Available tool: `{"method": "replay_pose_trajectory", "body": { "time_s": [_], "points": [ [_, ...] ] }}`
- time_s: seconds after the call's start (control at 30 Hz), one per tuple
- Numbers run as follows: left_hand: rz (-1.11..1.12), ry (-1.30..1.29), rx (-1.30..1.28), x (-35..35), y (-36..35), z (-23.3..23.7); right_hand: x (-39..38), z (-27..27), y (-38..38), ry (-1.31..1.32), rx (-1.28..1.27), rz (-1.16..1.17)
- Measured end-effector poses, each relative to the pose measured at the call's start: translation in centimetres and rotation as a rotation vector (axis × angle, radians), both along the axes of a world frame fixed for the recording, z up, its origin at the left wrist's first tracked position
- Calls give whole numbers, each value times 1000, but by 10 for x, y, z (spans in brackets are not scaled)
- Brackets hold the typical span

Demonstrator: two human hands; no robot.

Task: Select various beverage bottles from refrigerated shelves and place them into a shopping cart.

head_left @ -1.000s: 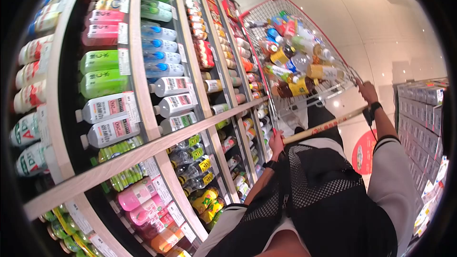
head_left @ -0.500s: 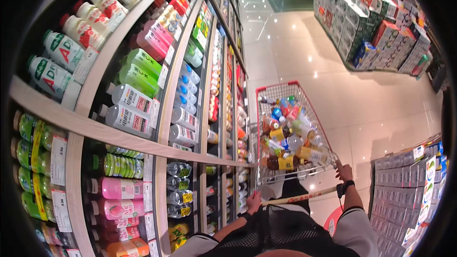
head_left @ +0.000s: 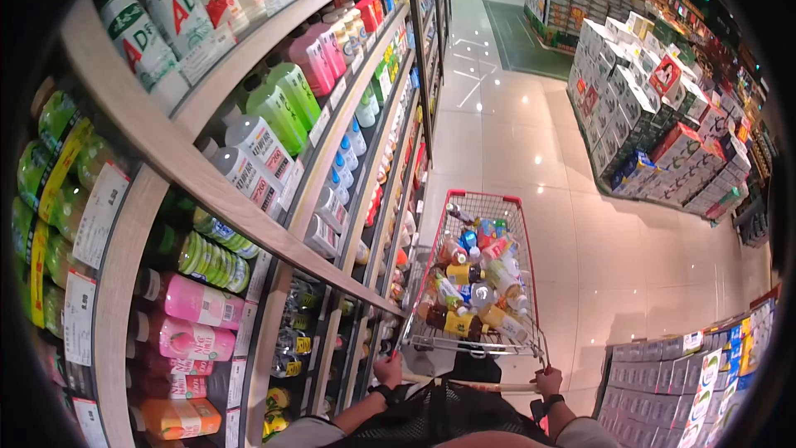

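Observation:
In front of me stands a wire shopping cart (head_left: 521, 200) with red corners and rim, heaped with drink bottles (head_left: 477, 282) of several colours. My left hand (head_left: 387, 370) is closed on the left end of the cart's handle, close to the shelving. On the opposite side, my right hand (head_left: 547, 382) is wrapped round the right handle end. Dark bands circle both wrists. Part of the handle bar is hidden by my dark mesh garment (head_left: 456, 415).
Tall wooden shelves (head_left: 199, 207) of bottled drinks run along my left, close to the cart. Stacked cartons (head_left: 622, 108) rise ahead on the right, and another carton stack (head_left: 663, 390) stands near my right arm. A shiny tiled aisle (head_left: 572, 270) stretches forward.
The view has tilted up, showing more of the aisle ahead. The cart now points straighter along the aisle, and my hands sit lower in view. Both still grip the cart.

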State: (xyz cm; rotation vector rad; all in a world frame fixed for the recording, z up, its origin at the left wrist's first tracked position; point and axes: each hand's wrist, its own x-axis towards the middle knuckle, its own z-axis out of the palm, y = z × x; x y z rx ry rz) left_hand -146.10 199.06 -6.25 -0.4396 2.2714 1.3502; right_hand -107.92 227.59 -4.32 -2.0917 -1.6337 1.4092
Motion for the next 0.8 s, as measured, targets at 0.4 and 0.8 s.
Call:
{"method": "replay_pose_trajectory", "body": {
  "time_s": [0.4,0.8],
  "points": [
    [-156,146,-270,-12,18,-27,-12,-2,43,-244,69,116],
    [-72,252,-149,-25,87,0,-52,-5,123,-184,51,178]
  ]
}}
